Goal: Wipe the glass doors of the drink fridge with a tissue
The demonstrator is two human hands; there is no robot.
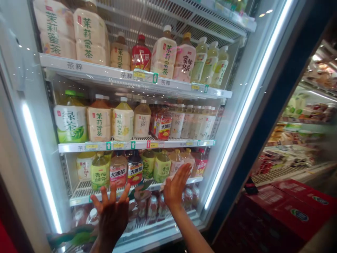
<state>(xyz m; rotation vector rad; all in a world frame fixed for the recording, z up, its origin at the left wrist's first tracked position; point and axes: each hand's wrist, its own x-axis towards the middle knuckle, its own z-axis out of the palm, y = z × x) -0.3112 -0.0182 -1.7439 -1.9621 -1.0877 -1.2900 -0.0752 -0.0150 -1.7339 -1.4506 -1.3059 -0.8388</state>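
My left hand (pixel 112 211) is raised with its fingers spread, in front of the lower wire shelf (pixel 81 192) of an open drinks fridge. My right hand (pixel 176 186) is held flat with fingers together, near the pale bottles (pixel 176 161) on that shelf. Neither hand holds anything. Just above my left hand stand a green-tea bottle (pixel 100 171) and red-labelled ice-tea bottles (pixel 134 169). Red-capped bottles (pixel 152 208) fill the bottom shelf behind my hands.
Upper shelves hold large tea bottles (pixel 99 120) and price tags (pixel 154 144). The fridge's door frame (pixel 265 116) with its light strip stands at the right. Red cartons (pixel 292 207) are stacked on the floor to the right, with other store shelves (pixel 302 140) behind.
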